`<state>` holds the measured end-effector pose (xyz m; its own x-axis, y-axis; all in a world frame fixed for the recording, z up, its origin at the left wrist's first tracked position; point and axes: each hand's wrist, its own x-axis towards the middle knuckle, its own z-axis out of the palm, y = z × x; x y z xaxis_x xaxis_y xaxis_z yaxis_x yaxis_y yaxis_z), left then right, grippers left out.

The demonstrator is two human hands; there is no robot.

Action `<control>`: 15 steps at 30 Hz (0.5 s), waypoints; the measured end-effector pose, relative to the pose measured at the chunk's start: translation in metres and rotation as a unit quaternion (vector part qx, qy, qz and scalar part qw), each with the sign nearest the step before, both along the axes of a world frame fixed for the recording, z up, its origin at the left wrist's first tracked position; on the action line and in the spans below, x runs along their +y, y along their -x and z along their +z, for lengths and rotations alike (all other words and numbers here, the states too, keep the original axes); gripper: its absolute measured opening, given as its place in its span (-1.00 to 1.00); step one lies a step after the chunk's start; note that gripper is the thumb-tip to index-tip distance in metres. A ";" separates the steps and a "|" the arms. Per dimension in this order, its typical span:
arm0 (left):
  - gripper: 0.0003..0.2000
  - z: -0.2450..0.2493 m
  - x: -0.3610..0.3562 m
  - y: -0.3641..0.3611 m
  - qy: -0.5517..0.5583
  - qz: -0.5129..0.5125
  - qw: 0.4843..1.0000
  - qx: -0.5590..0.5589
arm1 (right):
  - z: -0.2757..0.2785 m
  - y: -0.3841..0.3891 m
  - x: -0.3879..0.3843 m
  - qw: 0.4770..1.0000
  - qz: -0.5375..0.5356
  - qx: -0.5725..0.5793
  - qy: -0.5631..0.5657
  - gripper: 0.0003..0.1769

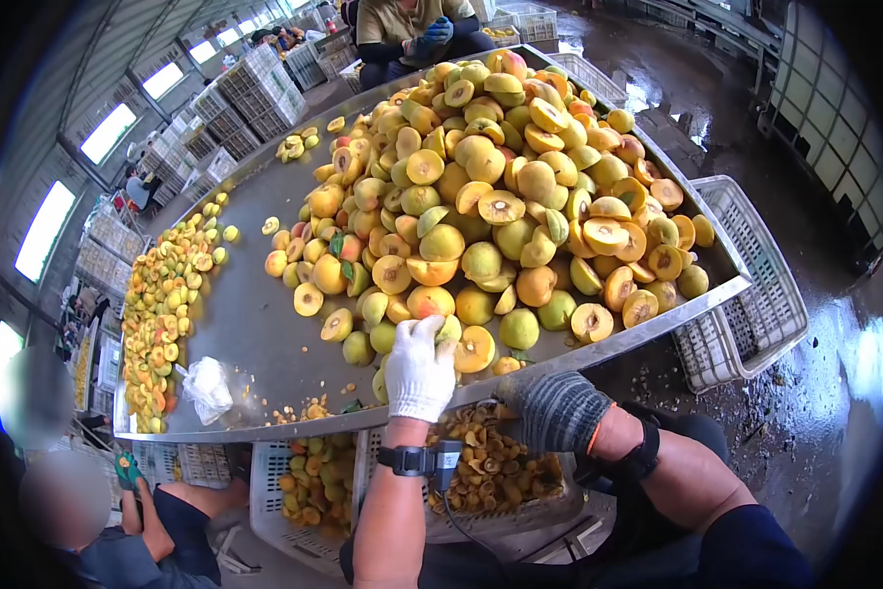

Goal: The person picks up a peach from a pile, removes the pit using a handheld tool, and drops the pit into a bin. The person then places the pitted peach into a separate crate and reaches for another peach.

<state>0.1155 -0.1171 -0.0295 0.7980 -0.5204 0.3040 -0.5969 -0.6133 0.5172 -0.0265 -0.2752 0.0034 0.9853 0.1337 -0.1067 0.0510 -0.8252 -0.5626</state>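
My left hand [421,368], in a white knit glove, reaches over the table's near edge and touches the fruit at the front of a large heap of peaches [481,196], many of them halved. Its fingers are bent around a fruit that they partly cover. To the right, my right hand [554,407], in a grey striped glove, is closed just outside the metal rim [333,424]; what it holds is hidden. Below the hands, a crate [550,506] holds brown and orange fruit pieces [491,461].
A crate of fruit [314,491] stands below at the left. Smaller fruit pieces [166,314] line the table's left side, near a white plastic bag [206,390]. An empty crate [746,285] sits at the right. Co-workers sit across the table and at lower left.
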 end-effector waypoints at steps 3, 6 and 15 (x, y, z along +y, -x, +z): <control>-0.63 0.010 0.013 0.004 0.171 -0.049 0.983 0.051 | -0.017 -0.003 0.001 0.924 -0.200 -0.033 -0.323 -0.57; -0.64 0.051 0.017 0.033 0.201 -0.121 0.972 -0.007 | 0.023 -0.007 -0.004 0.780 -0.233 0.113 -0.570 -0.55; -0.09 0.047 0.064 0.055 0.410 -0.149 0.827 0.355 | 0.027 -0.022 0.024 0.817 -0.107 0.089 -0.560 -0.56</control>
<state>0.0603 -0.0532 0.0178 0.8003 -0.5773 0.1618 -0.0250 0.2374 0.9711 -0.0046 -0.2511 0.0306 0.9810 0.0729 -0.1798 -0.1920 0.2329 -0.9534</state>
